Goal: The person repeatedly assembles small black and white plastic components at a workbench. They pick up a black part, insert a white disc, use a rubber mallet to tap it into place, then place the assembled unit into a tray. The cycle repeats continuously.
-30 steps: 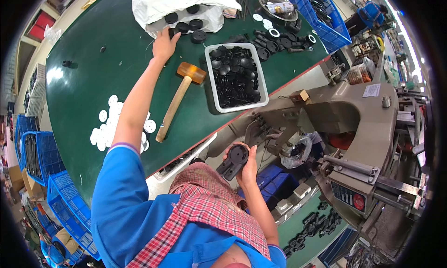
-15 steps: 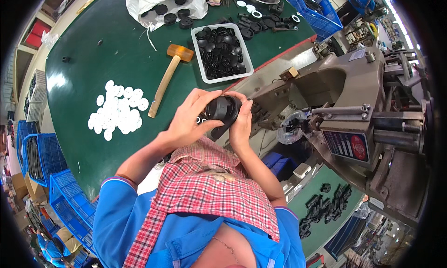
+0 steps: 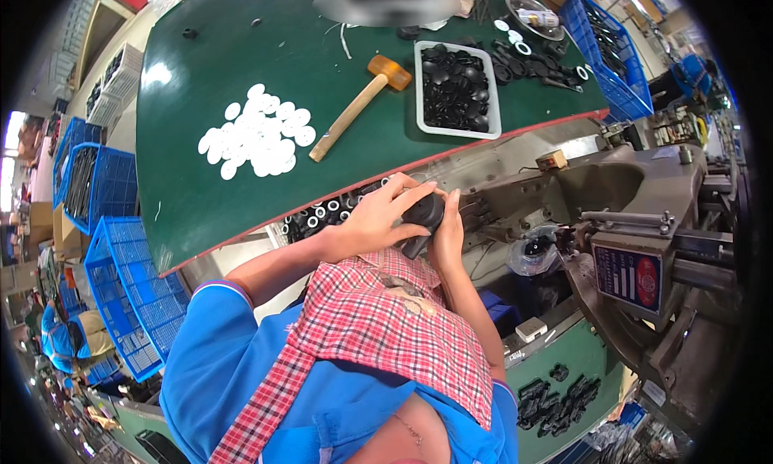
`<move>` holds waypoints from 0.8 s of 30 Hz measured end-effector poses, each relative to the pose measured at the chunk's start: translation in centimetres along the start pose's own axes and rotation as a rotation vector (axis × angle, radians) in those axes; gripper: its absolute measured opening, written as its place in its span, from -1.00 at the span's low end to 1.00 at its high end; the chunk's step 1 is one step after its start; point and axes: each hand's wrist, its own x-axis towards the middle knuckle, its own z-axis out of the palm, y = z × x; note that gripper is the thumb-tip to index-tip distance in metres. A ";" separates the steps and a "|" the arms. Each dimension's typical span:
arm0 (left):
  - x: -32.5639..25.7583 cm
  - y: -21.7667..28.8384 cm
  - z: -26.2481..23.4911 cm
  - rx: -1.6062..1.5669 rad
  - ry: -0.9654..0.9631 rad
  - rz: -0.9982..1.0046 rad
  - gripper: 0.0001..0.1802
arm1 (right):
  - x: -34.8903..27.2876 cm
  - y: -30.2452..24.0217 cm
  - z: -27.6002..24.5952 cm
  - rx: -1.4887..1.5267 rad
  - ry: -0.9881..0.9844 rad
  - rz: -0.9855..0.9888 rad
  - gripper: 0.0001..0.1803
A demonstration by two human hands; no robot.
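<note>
My left hand [image 3: 374, 222] and my right hand [image 3: 448, 237] are both closed round a black rounded plastic part [image 3: 424, 214], which looks like a caster wheel. They hold it in front of my checked apron, just off the table's red edge. From the left, my left fingers lie over its top with the thumb below. My right fingers and thumb grip its right side, and parts of it are hidden behind the fingers. Below the table edge, beside my left wrist, black parts and white rings [image 3: 320, 213] lie in a container.
On the green table [image 3: 233, 53] lie a pile of white discs [image 3: 262, 138], an orange-headed mallet [image 3: 362, 101] and a white tray [image 3: 459, 134] of black caps. A grey-brown machine [image 3: 636, 190] stands close on my right. Black parts [image 3: 555, 403] lie on a lower green surface; blue crates [image 3: 121, 303] stand left.
The view has shifted, so the table and its things appear farther right. The container of rings under the edge now shows more. Both hands still hold the black part, which looks turned.
</note>
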 end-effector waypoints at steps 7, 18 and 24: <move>-2.0 -15.3 -9.8 0.647 0.314 -0.352 -0.62 | 0.1 2.4 -1.4 0.352 -0.080 0.372 -0.26; -0.9 -20.3 -12.3 0.137 0.473 -0.569 -0.69 | -0.4 -0.3 -0.8 0.368 -0.170 0.281 -0.48; 1.6 -9.9 -7.4 -1.303 0.208 -0.705 -0.64 | -0.9 -1.7 0.3 0.326 -0.188 0.217 -0.44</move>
